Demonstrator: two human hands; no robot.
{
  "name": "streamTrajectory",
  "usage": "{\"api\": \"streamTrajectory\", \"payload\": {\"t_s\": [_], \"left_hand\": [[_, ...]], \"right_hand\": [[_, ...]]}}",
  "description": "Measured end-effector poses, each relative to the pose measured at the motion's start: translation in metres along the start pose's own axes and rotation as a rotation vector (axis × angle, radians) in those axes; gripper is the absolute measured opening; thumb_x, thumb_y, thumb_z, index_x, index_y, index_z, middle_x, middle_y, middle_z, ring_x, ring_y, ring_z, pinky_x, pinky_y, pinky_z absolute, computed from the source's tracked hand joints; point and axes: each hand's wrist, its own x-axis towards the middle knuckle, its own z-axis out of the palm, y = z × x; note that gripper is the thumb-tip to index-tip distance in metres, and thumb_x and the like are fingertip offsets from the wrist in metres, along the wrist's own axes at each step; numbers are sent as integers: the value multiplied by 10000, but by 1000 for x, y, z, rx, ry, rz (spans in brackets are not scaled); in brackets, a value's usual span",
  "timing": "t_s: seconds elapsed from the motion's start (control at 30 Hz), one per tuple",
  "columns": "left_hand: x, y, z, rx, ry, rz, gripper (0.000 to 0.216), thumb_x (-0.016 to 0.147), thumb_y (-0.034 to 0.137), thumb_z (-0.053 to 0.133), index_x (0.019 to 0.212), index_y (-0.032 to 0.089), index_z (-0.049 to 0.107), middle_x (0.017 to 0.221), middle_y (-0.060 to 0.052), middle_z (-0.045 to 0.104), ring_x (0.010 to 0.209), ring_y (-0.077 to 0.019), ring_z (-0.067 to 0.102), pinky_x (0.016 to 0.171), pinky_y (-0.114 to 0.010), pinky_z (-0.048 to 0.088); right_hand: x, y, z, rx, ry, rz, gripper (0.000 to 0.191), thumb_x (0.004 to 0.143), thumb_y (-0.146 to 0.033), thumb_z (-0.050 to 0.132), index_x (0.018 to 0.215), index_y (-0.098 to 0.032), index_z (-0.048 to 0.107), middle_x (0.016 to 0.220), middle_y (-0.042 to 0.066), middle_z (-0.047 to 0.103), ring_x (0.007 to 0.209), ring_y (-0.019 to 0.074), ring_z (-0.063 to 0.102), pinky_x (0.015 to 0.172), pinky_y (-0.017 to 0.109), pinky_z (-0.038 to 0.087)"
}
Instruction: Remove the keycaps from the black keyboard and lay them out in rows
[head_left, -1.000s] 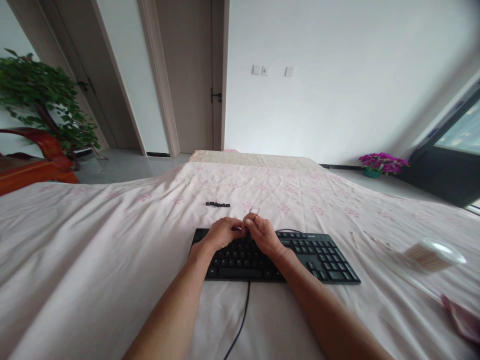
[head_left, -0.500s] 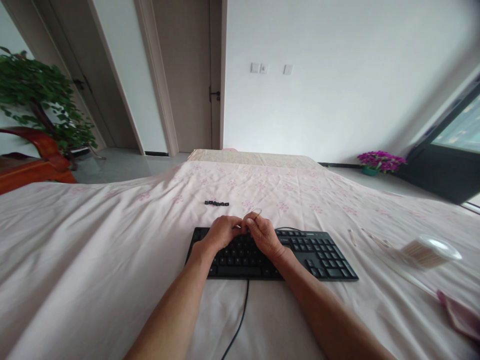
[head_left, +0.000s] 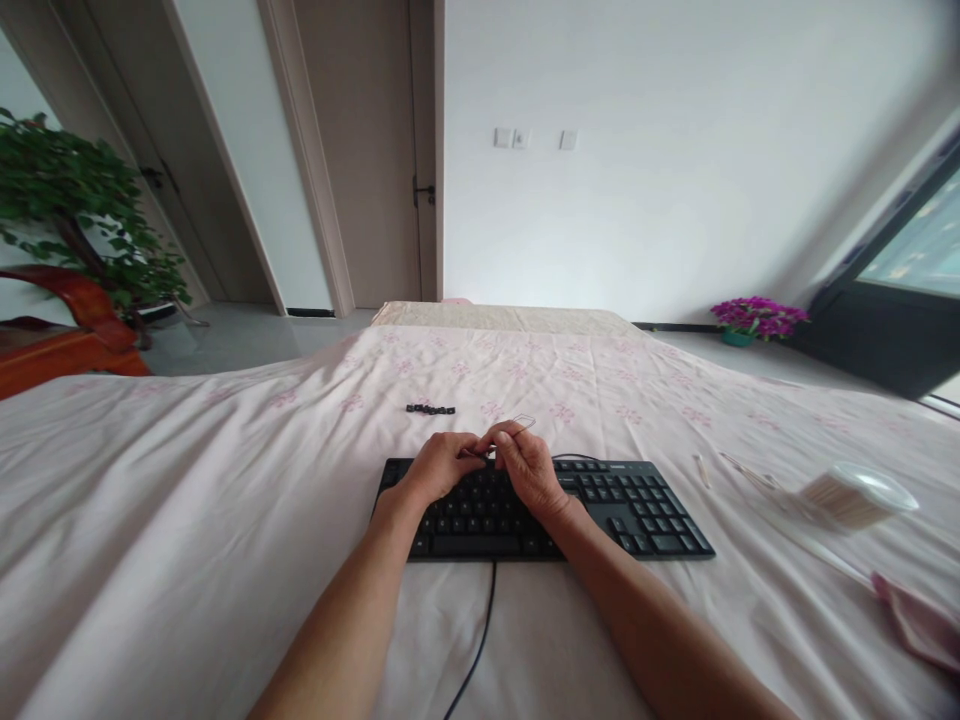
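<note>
A black keyboard (head_left: 630, 508) lies on the pink flowered cloth, its cable running toward me. Over its upper rows my left hand (head_left: 437, 468) is closed, fingertips pinched together; what lies between them is too small to name. Beside it, almost touching, my right hand (head_left: 529, 470) grips a thin bent wire (head_left: 527, 420) whose loop sticks out above the fingers. A row of several small black keycaps (head_left: 430, 409) rests on the cloth beyond the keyboard. My hands hide part of the keys.
To the right stand a clear round tub of cotton swabs (head_left: 859, 497) and a few loose swabs (head_left: 703, 471). A pink cloth item (head_left: 919, 620) lies at the right edge. A wooden chair (head_left: 82, 330) is at the left, with a potted plant (head_left: 82, 200) behind it.
The fingertips have parted slightly and the wire loop has tilted to the right. The whole view has shifted a little; the keyboard and keycaps stay in place.
</note>
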Motion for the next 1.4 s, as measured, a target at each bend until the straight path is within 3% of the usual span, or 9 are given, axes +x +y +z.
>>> {"api": "streamTrajectory", "payload": {"t_s": [0.13, 0.23, 0.3, 0.43, 0.8, 0.97, 1.17, 1.33, 1.4], "left_hand": [[1, -3, 2, -191, 18, -27, 352, 734, 169, 612, 1082, 208, 648, 900, -20, 721, 850, -173, 662, 814, -279, 479], [3, -7, 2, -331, 87, -50, 450, 727, 158, 630, 1175, 185, 589, 914, -48, 718, 845, -175, 669, 833, -304, 491], [4, -10, 1, -421, 130, -63, 497, 719, 161, 649, 1207, 161, 556, 924, -66, 714, 831, -176, 671, 823, -314, 501], [6, -15, -1, -526, 162, -71, 518, 712, 180, 677, 1211, 139, 543, 937, -80, 700, 836, -178, 668, 812, -319, 509], [4, -15, 0, -526, 147, -4, 564, 682, 171, 725, 1207, 183, 519, 915, -44, 654, 773, -142, 654, 747, -272, 510], [4, -18, 1, -510, 160, -15, 576, 681, 192, 733, 1210, 191, 508, 906, -49, 664, 763, -150, 657, 727, -274, 509], [3, -17, 0, -498, 168, 23, 628, 695, 128, 696, 1271, 205, 460, 940, -59, 685, 787, -143, 654, 740, -262, 503], [-1, -21, -20, -335, 163, -14, 627, 697, 87, 646, 1282, 242, 484, 1164, -86, 619, 797, -131, 649, 760, -258, 504], [-5, -27, -34, -195, 223, -44, 522, 713, 88, 604, 1207, 253, 564, 1196, -67, 605, 765, -127, 648, 749, -254, 501]], "right_hand": [[-3, -2, -4, -120, 126, -37, 334, 962, -360, 339, 874, -188, 612, 791, 38, 627, 638, 135, 527, 671, 275, 453], [-3, -6, -7, -293, 172, -105, 313, 961, -315, 355, 830, -203, 616, 840, 49, 648, 813, 180, 549, 840, 328, 423], [-2, -10, -7, -403, 125, -167, 293, 956, -290, 373, 828, -209, 624, 858, 57, 652, 895, 202, 537, 900, 352, 389], [4, -11, -7, -500, -1, -183, 258, 955, -246, 366, 997, -206, 618, 913, 72, 624, 888, 195, 544, 822, 314, 420], [9, -7, -1, -729, -109, -19, 184, 893, -317, 522, 964, -305, 691, 874, 20, 670, 838, 189, 609, 692, 270, 400], [10, -12, 1, -775, -136, -27, 156, 872, -311, 547, 919, -289, 694, 874, 24, 692, 838, 198, 622, 655, 270, 376], [20, -10, 3, -775, -162, 93, 112, 797, -310, 625, 873, -272, 698, 795, 14, 708, 751, 195, 638, 592, 257, 338], [37, 0, 2, -694, -190, 182, 126, 758, -330, 645, 846, -274, 714, 780, -1, 715, 740, 179, 636, 591, 240, 348], [49, 7, 3, -683, -184, 261, 135, 753, -346, 643, 845, -282, 717, 793, -13, 715, 744, 168, 631, 580, 231, 351]]}}
